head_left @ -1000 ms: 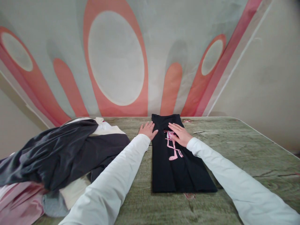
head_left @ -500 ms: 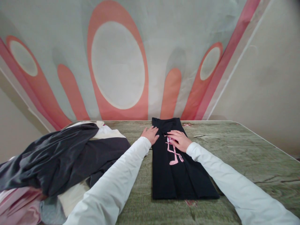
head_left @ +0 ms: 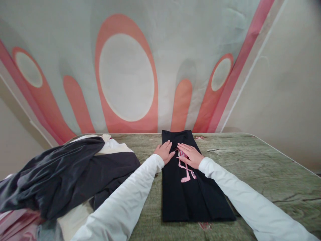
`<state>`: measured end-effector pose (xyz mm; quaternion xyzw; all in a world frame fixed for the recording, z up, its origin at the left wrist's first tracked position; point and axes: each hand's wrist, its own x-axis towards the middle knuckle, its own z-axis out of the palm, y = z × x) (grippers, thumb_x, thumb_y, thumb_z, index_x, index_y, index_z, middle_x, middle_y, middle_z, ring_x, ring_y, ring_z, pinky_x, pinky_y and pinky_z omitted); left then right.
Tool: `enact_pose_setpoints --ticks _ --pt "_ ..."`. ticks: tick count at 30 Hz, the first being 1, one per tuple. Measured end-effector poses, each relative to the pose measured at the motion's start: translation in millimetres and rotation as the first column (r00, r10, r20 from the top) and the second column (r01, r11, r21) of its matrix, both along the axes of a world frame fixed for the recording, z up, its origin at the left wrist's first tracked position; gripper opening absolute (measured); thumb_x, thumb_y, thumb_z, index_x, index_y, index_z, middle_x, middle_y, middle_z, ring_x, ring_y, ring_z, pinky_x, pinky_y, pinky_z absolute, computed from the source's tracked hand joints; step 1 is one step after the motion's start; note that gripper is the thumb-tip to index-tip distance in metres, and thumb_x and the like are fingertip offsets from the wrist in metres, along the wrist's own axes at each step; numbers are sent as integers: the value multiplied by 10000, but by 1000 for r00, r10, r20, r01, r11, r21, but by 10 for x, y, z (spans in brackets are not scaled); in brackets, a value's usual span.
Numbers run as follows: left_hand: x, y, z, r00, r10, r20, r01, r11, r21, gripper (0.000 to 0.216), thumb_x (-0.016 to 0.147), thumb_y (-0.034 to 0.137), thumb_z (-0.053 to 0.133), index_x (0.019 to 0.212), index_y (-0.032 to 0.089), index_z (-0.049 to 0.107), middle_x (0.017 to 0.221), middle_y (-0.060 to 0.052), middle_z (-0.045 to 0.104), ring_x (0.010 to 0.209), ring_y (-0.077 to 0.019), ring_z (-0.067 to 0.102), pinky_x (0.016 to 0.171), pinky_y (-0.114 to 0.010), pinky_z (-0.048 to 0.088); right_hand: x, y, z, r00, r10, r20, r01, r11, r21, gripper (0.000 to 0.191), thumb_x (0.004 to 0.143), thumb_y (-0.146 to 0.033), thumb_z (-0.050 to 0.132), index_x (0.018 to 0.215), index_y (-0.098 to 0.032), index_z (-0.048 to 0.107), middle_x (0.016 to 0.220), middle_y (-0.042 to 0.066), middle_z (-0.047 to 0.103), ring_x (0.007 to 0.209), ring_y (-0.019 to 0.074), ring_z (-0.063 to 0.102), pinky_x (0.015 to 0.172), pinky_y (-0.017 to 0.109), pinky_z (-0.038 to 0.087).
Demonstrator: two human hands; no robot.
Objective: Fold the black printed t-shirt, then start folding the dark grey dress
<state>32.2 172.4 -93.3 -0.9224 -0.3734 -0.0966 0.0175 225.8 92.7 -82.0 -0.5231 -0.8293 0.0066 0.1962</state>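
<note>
A folded black garment with a pink printed figure lies lengthwise on the wood-patterned table, its narrow end near the back edge. My left hand rests flat on the garment's left edge, fingers stretched out. Across the print, on the upper right part, lies my right hand, palm down with its fingers extended; it covers part of the picture. Neither hand grips the cloth. Whether the garment is a shirt or something else I cannot tell from its folded shape.
To the left is a loose heap of clothes: a dark grey garment on top, with white, cream and pink cloth showing around it. Behind the table's back edge stands a wall with a coral-and-white backdrop.
My view has tilted up slightly, so everything sits lower. My left hand has moved a little inward on the garment, and my right hand has flattened over the print.
</note>
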Motion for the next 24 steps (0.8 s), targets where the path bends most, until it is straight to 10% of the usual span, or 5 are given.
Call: enact_pose_setpoints --ticks 19,24 --pt "28 -191 350 981 74 -181 -63 996 64 435 758 513 451 936 142 593 989 -126 557 955 -255 518 934 -417 281 187 8 193 984 162 -76 -176 956 -237 549 732 -493 511 1169 -161 520 1216 88 509 1107 221 469 937 339 374" --pt "-43 -30 181 997 73 -29 -69 992 106 397 836 384 378 1156 166 462 1191 -105 476 1119 -221 417 968 -378 263 29 0 240 997 71 -39 -74 994 -83 470 739 -451 516 1103 -159 569 1156 100 554 1093 240 467 940 399 349"
